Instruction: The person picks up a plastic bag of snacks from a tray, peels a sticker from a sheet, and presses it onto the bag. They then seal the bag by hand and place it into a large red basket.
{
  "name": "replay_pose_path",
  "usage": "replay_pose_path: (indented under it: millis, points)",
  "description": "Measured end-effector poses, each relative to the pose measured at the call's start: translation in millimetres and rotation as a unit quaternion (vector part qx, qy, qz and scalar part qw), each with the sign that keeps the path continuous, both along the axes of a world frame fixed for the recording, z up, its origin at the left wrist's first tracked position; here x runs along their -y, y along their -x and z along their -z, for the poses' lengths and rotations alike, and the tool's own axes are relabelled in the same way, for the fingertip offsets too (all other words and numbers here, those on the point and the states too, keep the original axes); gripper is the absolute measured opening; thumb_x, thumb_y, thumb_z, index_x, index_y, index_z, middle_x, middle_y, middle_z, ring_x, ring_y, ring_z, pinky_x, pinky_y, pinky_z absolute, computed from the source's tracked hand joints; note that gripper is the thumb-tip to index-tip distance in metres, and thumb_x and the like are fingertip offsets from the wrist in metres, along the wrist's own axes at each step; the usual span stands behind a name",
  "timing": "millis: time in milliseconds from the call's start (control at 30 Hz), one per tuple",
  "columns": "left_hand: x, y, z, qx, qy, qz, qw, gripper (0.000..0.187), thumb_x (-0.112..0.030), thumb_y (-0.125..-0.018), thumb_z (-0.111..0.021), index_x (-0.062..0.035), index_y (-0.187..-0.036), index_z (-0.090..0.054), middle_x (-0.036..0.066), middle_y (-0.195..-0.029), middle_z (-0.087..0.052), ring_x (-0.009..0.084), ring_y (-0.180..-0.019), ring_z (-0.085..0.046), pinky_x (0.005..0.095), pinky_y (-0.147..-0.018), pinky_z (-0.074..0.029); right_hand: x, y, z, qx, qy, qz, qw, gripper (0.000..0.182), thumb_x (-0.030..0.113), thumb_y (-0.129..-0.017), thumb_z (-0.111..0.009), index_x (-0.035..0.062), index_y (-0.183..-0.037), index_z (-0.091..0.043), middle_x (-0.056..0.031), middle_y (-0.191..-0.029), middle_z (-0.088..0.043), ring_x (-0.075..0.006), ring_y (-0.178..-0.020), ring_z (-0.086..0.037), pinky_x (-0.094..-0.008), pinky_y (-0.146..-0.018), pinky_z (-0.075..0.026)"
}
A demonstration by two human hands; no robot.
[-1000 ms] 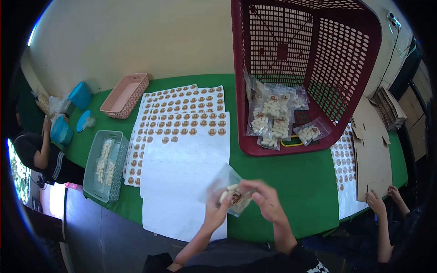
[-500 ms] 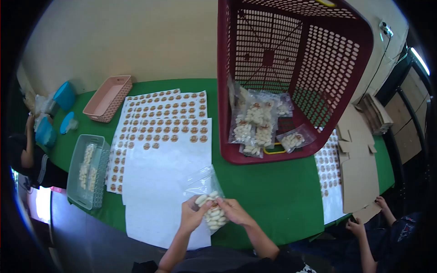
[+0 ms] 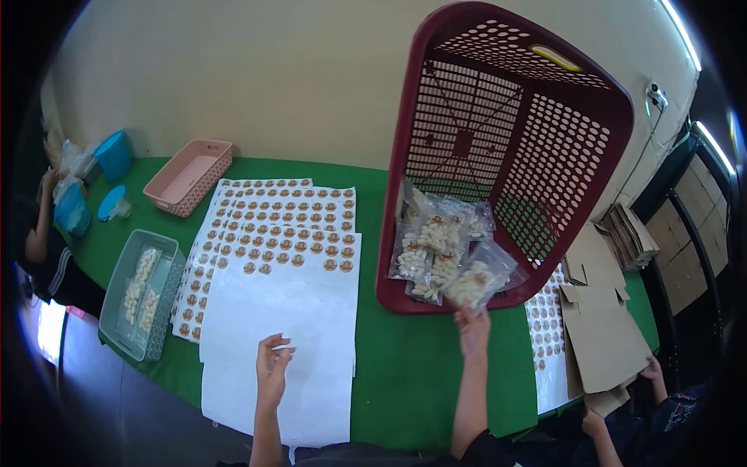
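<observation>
My right hand (image 3: pixel 473 331) grips the lower edge of a clear plastic bag (image 3: pixel 473 285) filled with white oval pieces, at the front of the maroon basket (image 3: pixel 395 233). The bag is slightly blurred and overlaps other filled bags (image 3: pixel 440 233) lying inside the basket. My left hand (image 3: pixel 272 366) hovers over the white sticker sheet (image 3: pixel 288 311), fingers loosely bent and apart, with nothing in them. Rows of round brown stickers (image 3: pixel 299 233) remain on the sheet's upper part, and its lower part is bare.
On the left stand a grey-green basket (image 3: pixel 159 331) with filled bags, a pink basket (image 3: pixel 180 204) and blue containers (image 3: pixel 114 156). Flattened cardboard (image 3: pixel 603 342) lies on the right, with a co-worker's hands (image 3: pixel 595 424) near it. Another person's arm (image 3: pixel 43 218) shows at far left.
The bag of white pieces, pinched in both hands over the sheet before, is now at the basket in my right hand. My left hand has let go and shifted left. The view has tilted.
</observation>
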State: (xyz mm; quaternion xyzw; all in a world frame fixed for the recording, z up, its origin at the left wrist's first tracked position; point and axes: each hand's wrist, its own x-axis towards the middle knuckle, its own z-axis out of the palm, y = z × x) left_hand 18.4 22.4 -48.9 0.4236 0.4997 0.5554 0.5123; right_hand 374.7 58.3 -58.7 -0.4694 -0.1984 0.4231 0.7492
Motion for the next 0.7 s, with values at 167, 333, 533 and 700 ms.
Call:
replay_pose_path:
  millis: [167, 333, 533, 700]
  points:
    - [3, 20, 24, -0.141, 0.027, -0.040, 0.989, 0.032, -0.015, -0.076, -0.053, -0.0017, -0.104, -0.043, 0.013, -0.103, -0.046, 0.0201, -0.092, -0.047, 0.0314, -0.078, -0.038, -19, -51, 38, 0.152, 0.056, 0.103, 0.981, 0.050, 0.012, -0.075, -0.059, -0.0041, -0.114, -0.031, -0.0123, -0.097, -0.047, -0.0183, -0.082, -0.049, -0.0285, -0.073, -0.042]
    - [10, 3, 60, -0.439, -0.089, -0.043, 0.893, 0.042, -0.022, -0.071, -0.059, -0.0038, -0.106, -0.045, 0.020, -0.115, -0.038, 0.0340, -0.110, -0.033, 0.0437, -0.090, -0.027, -15, 35, 15, 0.545, 0.093, 0.268, 0.789, 0.075, 0.010, -0.070, -0.060, -0.0030, -0.125, -0.010, -0.0219, -0.127, -0.008, -0.0331, -0.119, -0.015, -0.0429, -0.097, -0.019]
    - [11, -15, 57, -0.545, -0.054, -0.033, 0.836, 0.048, -0.029, -0.069, -0.058, -0.0059, -0.108, -0.046, 0.018, -0.123, -0.029, 0.0356, -0.117, -0.020, 0.0439, -0.095, -0.016, -26, 149, 22, 0.662, -0.054, -0.231, 0.711, 0.053, 0.014, -0.068, -0.058, -0.0022, -0.113, -0.036, -0.0222, -0.122, -0.026, -0.0355, -0.115, -0.024, -0.0425, -0.095, -0.022]
    - [11, -13, 56, -0.538, -0.048, -0.031, 0.841, 0.047, -0.029, -0.068, -0.059, -0.0070, -0.107, -0.047, 0.017, -0.122, -0.030, 0.0346, -0.117, -0.020, 0.0433, -0.095, -0.017, -97, 189, 54, 0.675, -0.091, -0.289, 0.673, 0.055, 0.019, -0.068, -0.058, -0.0030, -0.114, -0.035, -0.0198, -0.124, -0.024, -0.0359, -0.115, -0.024, -0.0429, -0.095, -0.022]
